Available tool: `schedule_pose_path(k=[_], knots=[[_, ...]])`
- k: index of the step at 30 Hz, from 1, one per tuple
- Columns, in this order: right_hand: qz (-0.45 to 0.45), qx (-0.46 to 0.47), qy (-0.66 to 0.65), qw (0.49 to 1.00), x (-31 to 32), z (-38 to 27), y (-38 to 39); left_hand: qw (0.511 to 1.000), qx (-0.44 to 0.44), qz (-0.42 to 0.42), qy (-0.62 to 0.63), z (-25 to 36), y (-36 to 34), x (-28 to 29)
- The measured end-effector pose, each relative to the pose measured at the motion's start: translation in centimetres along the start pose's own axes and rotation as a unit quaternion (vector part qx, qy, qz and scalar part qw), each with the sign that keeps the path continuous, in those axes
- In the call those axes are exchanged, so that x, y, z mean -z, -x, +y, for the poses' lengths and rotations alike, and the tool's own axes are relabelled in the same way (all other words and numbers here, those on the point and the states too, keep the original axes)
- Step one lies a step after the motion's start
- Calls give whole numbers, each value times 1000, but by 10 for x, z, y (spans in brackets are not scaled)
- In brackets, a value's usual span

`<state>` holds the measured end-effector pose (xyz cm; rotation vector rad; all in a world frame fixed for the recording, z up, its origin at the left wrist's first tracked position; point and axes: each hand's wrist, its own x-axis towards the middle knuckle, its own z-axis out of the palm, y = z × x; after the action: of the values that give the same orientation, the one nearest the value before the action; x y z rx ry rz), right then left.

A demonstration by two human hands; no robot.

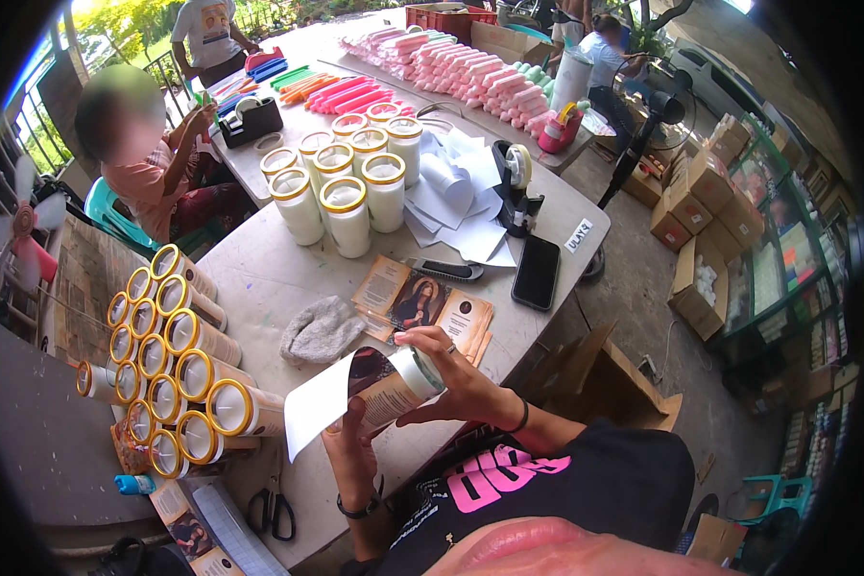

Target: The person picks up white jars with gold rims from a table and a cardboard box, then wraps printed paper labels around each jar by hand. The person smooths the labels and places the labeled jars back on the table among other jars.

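Just over the table's near edge, I hold a white glass candle (420, 372) on its side between both hands. A printed paper label (384, 396) curls around it, and its loose white end (315, 411) sticks out to the left. My left hand (352, 459) presses its thumb on the label from below. Fingers of my right hand (463, 384) wrap the candle's right end. Beyond my hands lies a stack of printed labels (430, 305), with a grey cloth (321, 329) to its left and a box cutter (443, 269) along its far side.
Gold-rimmed candles stand in a group (351, 221) mid-table; several more are stacked sideways (194, 374) at left. Loose papers (456, 202), a tape dispenser (518, 197) and a phone (538, 274) lie right. Scissors (272, 514) rest near. A seated person (144, 173) works far left.
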<state>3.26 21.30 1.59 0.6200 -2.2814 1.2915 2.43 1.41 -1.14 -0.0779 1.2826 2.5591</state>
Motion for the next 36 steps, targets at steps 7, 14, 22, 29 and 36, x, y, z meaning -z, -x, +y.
schedule_pose_path(k=[7, 14, 22, 29, 36], knots=[[41, 55, 5, 998, 2, -5, 4, 994, 89, -40, 48, -4, 0, -2], [69, 65, -33, 995, 1, -15, -8, 979, 181, -58, 68, -8, -1, -3], [65, 68, 25, 995, 4, -12, -9, 971, 210, -105, 37, -8, -1, 6], [116, 14, 27, 993, 2, -13, 2, 994, 8, -90, 60, -5, 9, -6], [108, -71, -73, 989, 7, -22, 0, 974, -207, 16, -91, -14, 7, -27]])
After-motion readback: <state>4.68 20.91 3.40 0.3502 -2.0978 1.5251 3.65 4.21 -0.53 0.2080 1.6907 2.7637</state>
